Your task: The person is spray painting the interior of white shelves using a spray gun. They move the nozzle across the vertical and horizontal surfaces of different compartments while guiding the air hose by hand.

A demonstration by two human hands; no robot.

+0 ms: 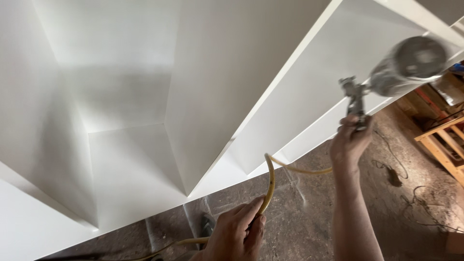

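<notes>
My right hand (352,140) grips the handle of a metal spray gun (355,99) with a round silver cup (411,63) on top, held up beside the white cabinet (217,72). A yellow air hose (270,179) runs down from the gun in a loop. My left hand (239,234) is closed around that hose lower down, near the bottom edge of the view. The cabinet is a large white shelf unit with open compartments and upright dividers, filling the left and centre.
A dusty dark floor (309,212) lies below the cabinet. A wooden frame (442,145) stands at the right edge, with cables (394,174) trailing on the floor near it.
</notes>
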